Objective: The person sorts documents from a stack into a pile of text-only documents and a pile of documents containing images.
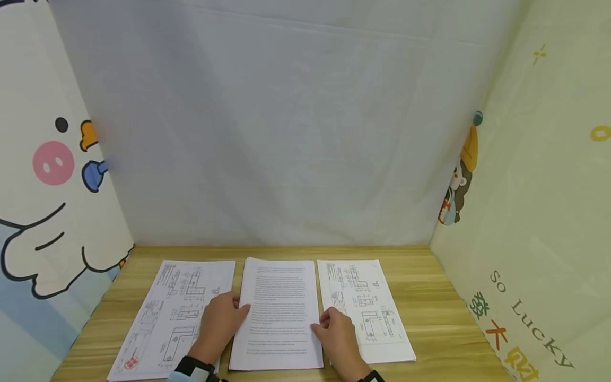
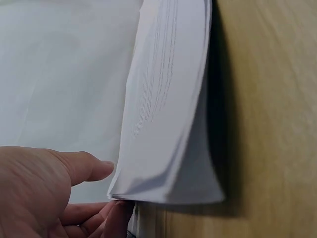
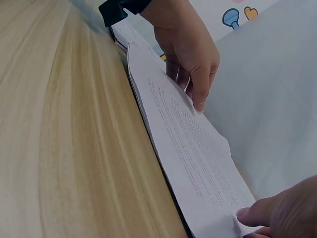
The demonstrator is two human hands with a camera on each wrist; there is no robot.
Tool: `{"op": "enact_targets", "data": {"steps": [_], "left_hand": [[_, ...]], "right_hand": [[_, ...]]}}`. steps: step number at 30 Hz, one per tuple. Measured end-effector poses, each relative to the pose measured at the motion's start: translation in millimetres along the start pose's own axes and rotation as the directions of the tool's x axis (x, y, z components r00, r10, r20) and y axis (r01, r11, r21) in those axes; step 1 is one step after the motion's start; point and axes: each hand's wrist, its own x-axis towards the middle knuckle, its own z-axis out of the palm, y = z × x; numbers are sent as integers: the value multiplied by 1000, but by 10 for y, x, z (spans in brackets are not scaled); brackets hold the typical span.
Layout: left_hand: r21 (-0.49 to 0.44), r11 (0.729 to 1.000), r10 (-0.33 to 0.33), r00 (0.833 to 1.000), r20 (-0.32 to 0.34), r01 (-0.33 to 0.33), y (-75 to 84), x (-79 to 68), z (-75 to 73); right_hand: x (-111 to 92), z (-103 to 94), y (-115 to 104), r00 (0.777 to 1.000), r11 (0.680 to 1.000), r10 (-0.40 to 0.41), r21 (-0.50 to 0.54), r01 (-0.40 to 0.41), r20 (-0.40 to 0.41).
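A stack of printed text sheets (image 1: pixel 279 318) lies in the middle of the row on the table. My left hand (image 1: pixel 221 321) holds its left edge, thumb at the page's margin. On the opposite edge, my right hand (image 1: pixel 338 337) pinches the sheets lower down, its thumb (image 3: pixel 250 215) on the top page and fingers below. In the left wrist view the stack (image 2: pixel 153 114) looks slightly bowed, its lower sheets fanned apart, and the left fingers (image 2: pixel 94 218) sit under its corner. Both forearms pass over neighbouring drawing sheets.
Technical drawings (image 1: pixel 148 323) with a red stamp lie to the left, and another pile of drawings (image 1: pixel 393 334) lies to the right. Behind the wooden table (image 1: pixel 444 323) hangs a pale curtain (image 1: pixel 286 132); printed cartoon panels (image 1: pixel 539 212) flank both sides.
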Motion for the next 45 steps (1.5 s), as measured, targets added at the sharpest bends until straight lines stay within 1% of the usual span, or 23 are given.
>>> {"op": "enact_targets", "data": {"steps": [3,6,10,13,16,19,22,25,28,30,32,34,37,39,41,43,45], "left_hand": [[39,999,-7,1000,-10,8,8,-9,-17],[50,999,-8,1000,-19,8,3,-15,-36],[49,999,-11,999,-42,13,-4,-13,-63],[35,999,-14,999,-53,16,-17,-11,-84],[25,1000,-4,998,-66,6,-50,-19,-129],[16,1000,6,998,-69,-5,-96,-30,-216],[12,1000,7,998,-59,-6,-178,-33,-334],[19,1000,2,998,-57,-1,-312,-24,-472],[41,999,-1,995,-96,5,-483,6,-632],[54,998,-22,992,-126,29,-609,37,-742],[69,995,-69,989,-131,79,-737,57,-849],[82,986,-137,984,-115,147,-865,70,-946],[107,963,-241,967,-77,248,-1043,75,-1090],[124,947,-289,955,-68,296,-1144,75,-1182],[132,937,-317,946,-69,323,-1234,75,-1259],[136,931,-332,941,-64,338,-1315,71,-1316],[146,924,-350,936,-42,352,-1392,70,-1359]], "right_hand": [[-2,-1,8,1000,1000,-9,-10,9,-8],[1,-6,10,1000,1000,-15,-20,14,-11],[11,-27,-9,1000,1000,-15,-17,15,-14],[20,-49,-33,1000,1000,-7,2,7,-20],[30,-70,-49,1000,999,-15,28,16,-21],[30,-90,-62,1000,996,-25,86,23,15],[5,-104,-99,994,981,-34,191,13,106],[-43,-75,-183,976,955,-39,296,-27,213],[-94,9,-310,953,929,-53,365,-62,297],[-123,80,-411,939,912,-71,403,-76,338],[-151,150,-518,924,894,-93,440,-86,371],[-172,220,-630,910,873,-112,477,-102,400],[-186,324,-788,887,841,-123,522,-145,445],[-183,395,-890,867,815,-118,546,-193,483],[-174,464,-983,850,795,-101,555,-244,517],[-164,532,-1064,835,775,-77,559,-293,545],[-167,608,-1129,827,768,-58,554,-321,559]]}}
